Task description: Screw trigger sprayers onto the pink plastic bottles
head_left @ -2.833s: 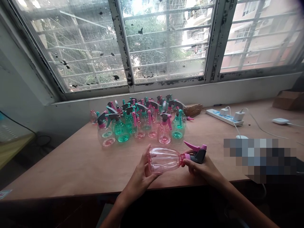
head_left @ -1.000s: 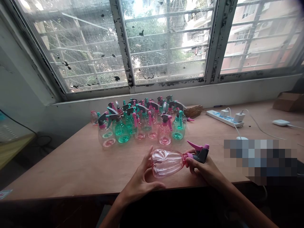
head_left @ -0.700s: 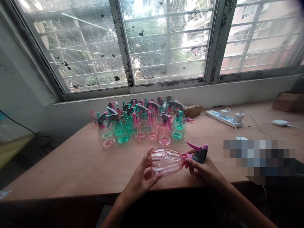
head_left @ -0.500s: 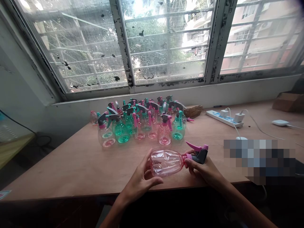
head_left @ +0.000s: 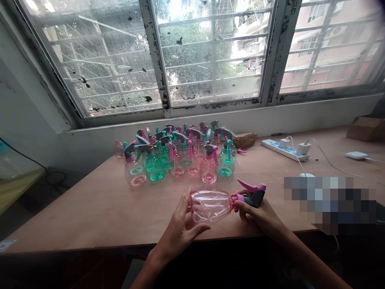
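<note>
Head view: a glossy, see-through pink bottle, tapering to its neck, is held sideways over the wooden table, black-and-pink sprayer to the right. The right hand clamps the neck; the left hand curves around the other end, thumb and fingers apart. Beyond, rounded pink and green bottles stand crowded.

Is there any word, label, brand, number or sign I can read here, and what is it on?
None can be read.
Sticker on the table's near left corner: printed, too small and blurred.
Power strip: blue patches, nothing legible.
Held pink spray bottle: no lettering shows.
Pixelated patch: anything beneath is hidden.
</note>
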Demonstrator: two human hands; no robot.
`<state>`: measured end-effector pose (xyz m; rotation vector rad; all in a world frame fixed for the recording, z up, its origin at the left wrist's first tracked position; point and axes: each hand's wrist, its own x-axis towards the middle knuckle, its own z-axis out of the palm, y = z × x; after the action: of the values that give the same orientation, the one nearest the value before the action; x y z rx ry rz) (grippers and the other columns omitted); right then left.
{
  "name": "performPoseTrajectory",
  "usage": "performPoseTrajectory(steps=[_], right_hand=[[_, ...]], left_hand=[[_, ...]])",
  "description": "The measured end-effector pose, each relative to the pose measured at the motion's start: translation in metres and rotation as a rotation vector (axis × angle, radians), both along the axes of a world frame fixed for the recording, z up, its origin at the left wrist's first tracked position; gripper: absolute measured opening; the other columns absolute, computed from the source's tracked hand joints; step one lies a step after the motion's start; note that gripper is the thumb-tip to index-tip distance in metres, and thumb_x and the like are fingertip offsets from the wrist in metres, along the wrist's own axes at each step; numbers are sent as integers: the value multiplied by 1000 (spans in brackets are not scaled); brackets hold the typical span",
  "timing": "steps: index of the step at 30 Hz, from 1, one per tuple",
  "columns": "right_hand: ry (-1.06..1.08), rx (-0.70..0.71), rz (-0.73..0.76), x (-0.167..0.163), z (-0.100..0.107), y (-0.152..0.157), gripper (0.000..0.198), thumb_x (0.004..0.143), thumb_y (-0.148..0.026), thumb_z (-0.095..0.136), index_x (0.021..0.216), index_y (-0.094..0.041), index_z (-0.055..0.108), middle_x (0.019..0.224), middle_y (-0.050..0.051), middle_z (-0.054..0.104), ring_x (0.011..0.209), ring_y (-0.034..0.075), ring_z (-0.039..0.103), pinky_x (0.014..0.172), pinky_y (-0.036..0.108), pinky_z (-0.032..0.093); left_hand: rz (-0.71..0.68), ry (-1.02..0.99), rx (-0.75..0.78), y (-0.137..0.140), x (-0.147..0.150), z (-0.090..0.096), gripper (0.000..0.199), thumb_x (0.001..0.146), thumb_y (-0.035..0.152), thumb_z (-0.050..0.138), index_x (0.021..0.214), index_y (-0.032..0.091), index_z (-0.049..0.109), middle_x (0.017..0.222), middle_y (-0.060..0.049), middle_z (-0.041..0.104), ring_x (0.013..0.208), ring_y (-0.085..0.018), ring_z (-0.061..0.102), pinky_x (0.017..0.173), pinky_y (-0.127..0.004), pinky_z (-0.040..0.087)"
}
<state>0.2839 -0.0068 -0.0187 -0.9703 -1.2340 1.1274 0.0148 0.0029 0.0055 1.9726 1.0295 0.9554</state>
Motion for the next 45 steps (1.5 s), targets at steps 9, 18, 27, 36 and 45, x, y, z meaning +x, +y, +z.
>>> performPoseTrajectory(steps=[9, 18, 27, 36, 45], right_hand=[[-25, -10, -18, -1, 3, -2, 44, 83, -54, 78, 98, -18, 58, 66, 1, 69, 44, 13, 56, 46, 26, 42], [-44, -9, -12, 1, 0, 0, 46, 82, -56, 78, 99, -18, 59, 65, 1, 69, 43, 14, 55, 46, 26, 40], [-47, -2, 33, -1, 4, -1, 45, 83, -52, 78, 102, -18, 58, 69, 2, 70, 43, 12, 54, 43, 23, 34], [-35, -25, 4, 1, 2, -1, 45, 83, -53, 79, 101, -17, 58, 58, -2, 64, 43, 13, 55, 44, 23, 37], [-11, -14, 14, 0, 1, 0, 43, 84, -51, 79, 100, -17, 58, 65, 0, 68, 44, 12, 56, 44, 23, 39]], left_hand=[[-110, -157, -176, 2, -2, -2, 108, 84, 35, 79, 162, 34, 5, 134, -12, 63, 125, -31, 62, 109, -50, 49], [-80, -139, -145, 0, -4, -1, 97, 86, 36, 77, 161, 40, 15, 164, -8, 35, 144, -35, 44, 117, -51, 40], [-176, -195, -319, -2, -3, 3, 110, 82, 33, 80, 162, 35, 5, 158, -13, 40, 142, -34, 46, 119, -52, 37], [-217, -195, -300, -2, -3, 3, 112, 85, 26, 77, 162, 35, -3, 150, -13, 49, 131, -29, 58, 114, -48, 44], [-189, -120, -197, -1, -2, 7, 104, 89, 27, 73, 162, 38, 0, 164, -8, 34, 148, -31, 39, 124, -51, 28]])
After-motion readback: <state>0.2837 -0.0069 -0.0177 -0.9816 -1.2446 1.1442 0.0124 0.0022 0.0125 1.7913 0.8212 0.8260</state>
